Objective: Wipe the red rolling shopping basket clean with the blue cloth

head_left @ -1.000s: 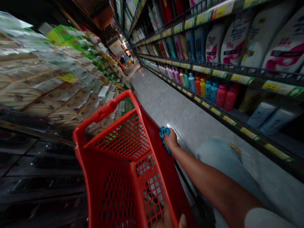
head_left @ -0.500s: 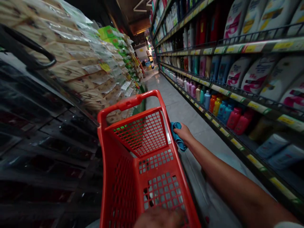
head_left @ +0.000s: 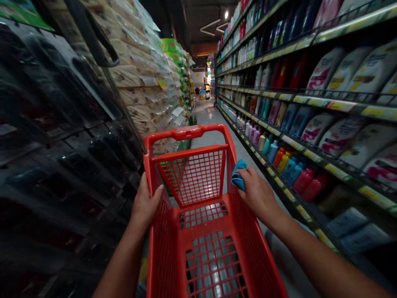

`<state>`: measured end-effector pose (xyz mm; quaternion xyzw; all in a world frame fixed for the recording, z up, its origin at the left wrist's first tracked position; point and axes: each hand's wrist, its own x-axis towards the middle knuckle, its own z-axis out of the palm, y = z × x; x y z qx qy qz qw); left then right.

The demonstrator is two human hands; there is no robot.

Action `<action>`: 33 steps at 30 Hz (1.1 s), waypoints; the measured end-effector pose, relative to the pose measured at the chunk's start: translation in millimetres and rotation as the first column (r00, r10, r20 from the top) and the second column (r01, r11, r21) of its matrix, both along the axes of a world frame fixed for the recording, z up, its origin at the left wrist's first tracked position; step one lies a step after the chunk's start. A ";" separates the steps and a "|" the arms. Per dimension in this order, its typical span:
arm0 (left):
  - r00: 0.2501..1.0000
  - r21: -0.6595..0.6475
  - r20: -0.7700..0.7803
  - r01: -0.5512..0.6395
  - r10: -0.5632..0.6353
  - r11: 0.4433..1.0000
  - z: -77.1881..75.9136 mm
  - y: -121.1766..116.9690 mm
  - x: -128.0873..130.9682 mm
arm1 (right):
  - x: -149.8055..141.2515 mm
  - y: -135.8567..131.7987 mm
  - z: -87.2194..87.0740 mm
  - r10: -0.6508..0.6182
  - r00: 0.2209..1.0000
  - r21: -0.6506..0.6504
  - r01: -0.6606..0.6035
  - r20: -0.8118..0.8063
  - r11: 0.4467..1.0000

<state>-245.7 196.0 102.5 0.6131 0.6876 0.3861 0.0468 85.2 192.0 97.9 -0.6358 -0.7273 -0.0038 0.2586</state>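
A red plastic shopping cart (head_left: pixel 203 223) with grid walls stands in front of me, its handle bar at the far end and its inside bare. My left hand (head_left: pixel 145 205) holds the cart's left side near the handle, thumb inside and fingers outside, partly hidden by the wall. On the opposite side, my right hand (head_left: pixel 256 190) grips a bunched blue cloth (head_left: pixel 238 176) and presses it against the cart's right rim. Part of the cloth is hidden under the fingers.
Shelves (head_left: pixel 310 149) of shampoo and lotion bottles line the right side. To the left are stacked wrapped packs (head_left: pixel 136 78), a dark hooked bar (head_left: pixel 96 39) and hanging dark packaged goods (head_left: pixel 77 178). A tiled aisle floor (head_left: pixel 204 114) runs ahead.
My left hand has come from low over the cart's inside to its left side. My right hand stays with the cloth at the right rim. The view has levelled.
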 end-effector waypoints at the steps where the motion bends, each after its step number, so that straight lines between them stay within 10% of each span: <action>1: 0.999 -0.014 0.038 0.009 -0.008 1.000 -2.7 1.9 -1.9 | -1.0 4.1 5.7 -0.001 0.996 -0.003 0.002 0.087 1.000; 12: 0.928 0.031 0.369 0.035 -0.044 0.999 -26.0 2.4 -4.0 | -27.8 106.3 33.7 -0.076 0.908 0.151 0.015 0.412 0.988; 19: 0.905 0.091 0.417 0.052 -0.086 0.994 -31.7 -6.4 7.3 | -51.3 174.9 76.7 -0.113 0.969 0.137 0.084 0.219 0.987; 27: 0.888 0.119 0.451 0.038 -0.088 0.992 -34.8 -13.8 13.7 | -147.4 203.3 100.7 -0.023 0.982 0.102 0.004 0.187 0.995; 33: 0.883 0.095 0.460 0.055 -0.093 0.994 -34.6 -15.5 12.2 | -244.1 186.7 103.5 0.301 0.898 0.104 -0.349 0.321 0.931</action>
